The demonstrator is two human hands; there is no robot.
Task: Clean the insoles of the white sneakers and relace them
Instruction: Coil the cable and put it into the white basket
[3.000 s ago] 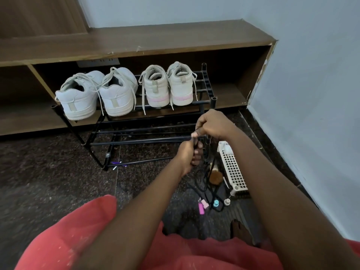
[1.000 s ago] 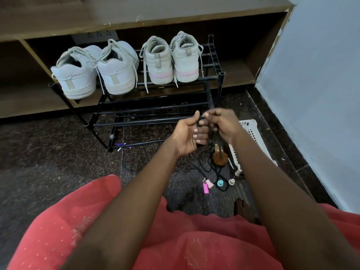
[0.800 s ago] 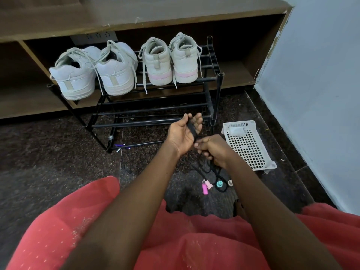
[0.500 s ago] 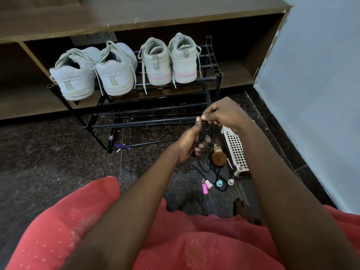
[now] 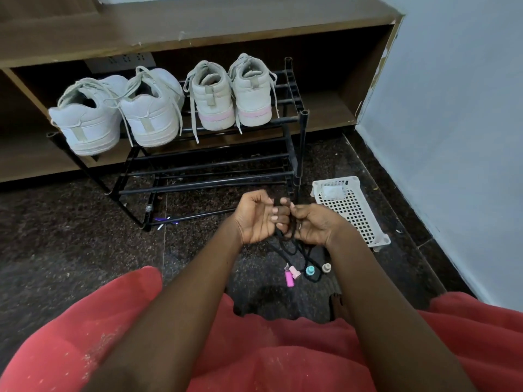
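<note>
Left hand (image 5: pixel 259 219) and right hand (image 5: pixel 315 226) both curled round black cord (image 5: pixel 286 244), palms up, knuckles touching. White sneakers (image 5: pixel 152 114) on top tier of rack (image 5: pixel 212 181), heels out, laces hanging.

dark floor (image 5: pixel 70 236) lies open at left of frame up to the black rack (image 5: pixel 215 162), its top tier full of white sneakers (image 5: pixel 152 117). at right a white basket (image 5: pixel 356 216) sits between rack and wall (image 5: pixel 452 137); caps (image 5: pixel 310 270) and black cord (image 5: pixel 286 250) litter lower centre.
</note>
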